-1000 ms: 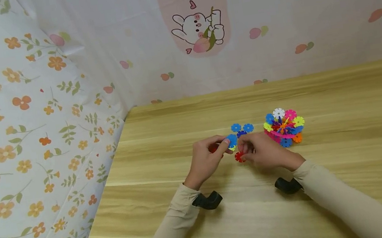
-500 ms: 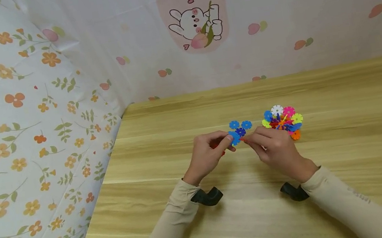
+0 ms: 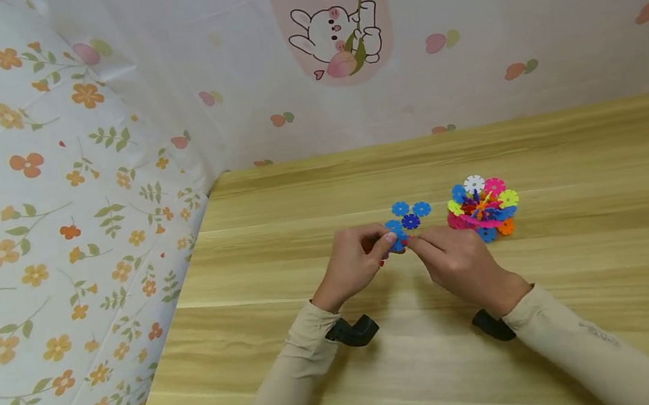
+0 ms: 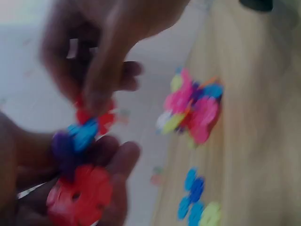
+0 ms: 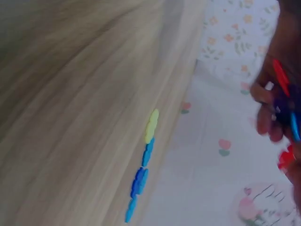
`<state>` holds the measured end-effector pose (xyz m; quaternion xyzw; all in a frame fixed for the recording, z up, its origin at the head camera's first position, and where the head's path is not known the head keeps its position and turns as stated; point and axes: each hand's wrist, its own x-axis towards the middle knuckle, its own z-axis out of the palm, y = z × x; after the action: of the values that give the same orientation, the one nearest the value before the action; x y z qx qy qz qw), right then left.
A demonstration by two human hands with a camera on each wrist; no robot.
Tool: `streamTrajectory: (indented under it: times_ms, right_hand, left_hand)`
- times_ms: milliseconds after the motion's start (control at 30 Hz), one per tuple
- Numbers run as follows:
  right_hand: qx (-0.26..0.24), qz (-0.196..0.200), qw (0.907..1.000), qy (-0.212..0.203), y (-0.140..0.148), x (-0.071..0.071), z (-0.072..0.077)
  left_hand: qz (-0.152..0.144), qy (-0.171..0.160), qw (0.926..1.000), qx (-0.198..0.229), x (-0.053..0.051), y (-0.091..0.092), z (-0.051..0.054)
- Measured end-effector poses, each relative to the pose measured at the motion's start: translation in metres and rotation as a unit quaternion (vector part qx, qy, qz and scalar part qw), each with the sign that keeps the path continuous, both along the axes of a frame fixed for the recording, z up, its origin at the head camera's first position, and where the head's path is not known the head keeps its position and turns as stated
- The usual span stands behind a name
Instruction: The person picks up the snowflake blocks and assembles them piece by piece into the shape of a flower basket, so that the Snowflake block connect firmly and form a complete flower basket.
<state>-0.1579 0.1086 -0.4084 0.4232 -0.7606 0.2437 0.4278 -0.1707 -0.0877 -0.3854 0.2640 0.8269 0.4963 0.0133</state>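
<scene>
In the head view my left hand (image 3: 354, 262) holds a small joined cluster of plastic snowflake discs. The left wrist view shows the cluster's red disc (image 4: 82, 197), purple disc (image 4: 64, 151) and light blue disc (image 4: 85, 133). My right hand (image 3: 467, 264) pinches another red snowflake disc (image 4: 106, 119) between thumb and fingers, against the edge of the light blue one. Whether the slots are engaged cannot be seen. Just beyond the hands lie loose discs on the table: light blue discs (image 3: 421, 209), a dark blue disc (image 3: 410, 221) and a yellow disc (image 5: 152, 126).
A multicoloured flower-shaped build of snowflake discs (image 3: 484, 215) stands right of the loose ones, beyond my right hand. The wooden table (image 3: 602, 203) meets a patterned cloth (image 3: 446, 86) at the back and another at the left.
My right hand has picked the red disc up from near the table, turned it edge-on and brought it to the blue disc. My left hand keeps its hold on the cluster.
</scene>
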Motion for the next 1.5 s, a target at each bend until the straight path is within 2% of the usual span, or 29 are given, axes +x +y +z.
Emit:
streamTrajectory:
  times_ms: [67, 133, 200, 267, 367, 400, 467, 567, 667, 733, 967, 1133, 1167, 1233, 1367, 1400, 1500]
  right_hand:
    - [-0.010, 0.014, 0.9962, -0.085, 0.003, -0.005, 0.000]
    - [-0.030, 0.023, 0.9830, -0.180, 0.006, -0.011, -0.001]
    - [-0.031, 0.013, 0.9612, -0.274, 0.008, -0.018, -0.003]
    - [0.000, -0.012, 0.9384, -0.345, 0.005, -0.025, -0.006]
    - [0.095, -0.049, 0.9065, -0.408, -0.004, -0.037, -0.011]
    - [0.126, -0.059, 0.8983, -0.417, -0.008, -0.040, -0.013]
    - [0.177, -0.074, 0.8888, -0.416, -0.015, -0.045, -0.018]
    - [0.201, -0.090, 0.8824, -0.416, -0.022, -0.048, -0.025]
    - [0.191, -0.092, 0.8837, -0.417, -0.025, -0.048, -0.028]
    - [0.177, -0.088, 0.8797, -0.432, -0.026, -0.049, -0.028]
    - [0.157, -0.053, 0.8632, -0.477, -0.024, -0.052, -0.023]
    - [0.179, -0.060, 0.8525, -0.488, -0.025, -0.055, -0.021]
    - [0.186, -0.060, 0.8521, -0.486, -0.024, -0.056, -0.022]
    - [0.189, -0.051, 0.8583, -0.474, -0.020, -0.057, -0.022]
    - [0.136, -0.004, 0.8739, -0.467, -0.008, -0.055, -0.021]
    - [0.112, 0.010, 0.8737, -0.473, -0.004, -0.053, -0.020]
    - [0.036, 0.036, 0.8611, -0.506, 0.009, -0.044, -0.013]
  left_hand:
    - [-0.004, -0.038, 0.9993, -0.007, -0.005, -0.007, 0.001]
    - [0.001, -0.073, 0.9973, -0.008, -0.009, -0.013, 0.002]
    - [0.007, -0.098, 0.9952, -0.002, -0.011, -0.018, 0.003]
    - [0.012, -0.112, 0.9936, 0.009, -0.012, -0.022, 0.004]
    - [0.015, -0.116, 0.9929, 0.022, -0.013, -0.022, 0.006]
    - [0.014, -0.114, 0.9931, 0.024, -0.013, -0.022, 0.006]
    - [0.009, -0.110, 0.9936, 0.023, -0.013, -0.019, 0.007]
    - [-0.004, -0.104, 0.9945, 0.006, -0.011, -0.015, 0.008]
    - [-0.007, -0.097, 0.9952, -0.015, -0.009, -0.011, 0.008]
    - [-0.001, -0.087, 0.9959, -0.023, -0.008, -0.010, 0.007]
    - [-0.004, -0.034, 0.9993, -0.013, -0.008, -0.008, 0.004]
    - [-0.020, 0.022, 0.9995, -0.007, -0.007, -0.008, 0.003]
    - [-0.023, 0.034, 0.9991, -0.009, -0.007, -0.009, 0.003]
    - [-0.031, 0.058, 0.9978, -0.013, -0.007, -0.009, 0.002]
    - [-0.041, 0.087, 0.9951, -0.025, -0.006, -0.011, 0.002]
    - [-0.042, 0.092, 0.9945, -0.028, -0.006, -0.011, 0.002]
    - [-0.047, 0.107, 0.9923, -0.042, -0.006, -0.012, 0.002]
